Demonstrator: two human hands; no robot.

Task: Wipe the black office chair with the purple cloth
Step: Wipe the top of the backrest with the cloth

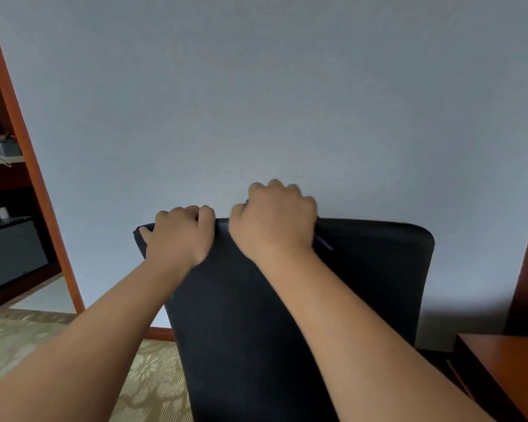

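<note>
From my seat, I see the black fabric office chair (363,284) from behind. Its tall backrest fills the lower middle of the view, and its top edge runs left to right in front of a plain pale grey-blue wall (256,102). My left hand (180,233) sits at the left corner of that edge, with the fingers (177,212) curled over the top and the thumb hooked down the near side, gripping the backrest itself. My right hand (275,220) is just beside it, near the middle of the edge, its fingers (275,187) bunched tight and folded over the rim. The thin purple cloth (325,243) shows only as a narrow sliver poking out below the right wrist, against the near face of the backrest. The rest is probably wadded under the palm and fingers, though the hand hides it and I cannot confirm that. The next stroke depends on where the remaining edge lies: the long uncovered stretch runs away to the right of the cloth hand, along the backrest's wide axis. The right hand is the nearer one, and the left is placed to brace. A reddish-brown wooden worktop (506,367) stands low on the right, close to the chair. A dark wooden shelf unit (0,178) stands on the far left, over patterned beige carpet (153,376).
</note>
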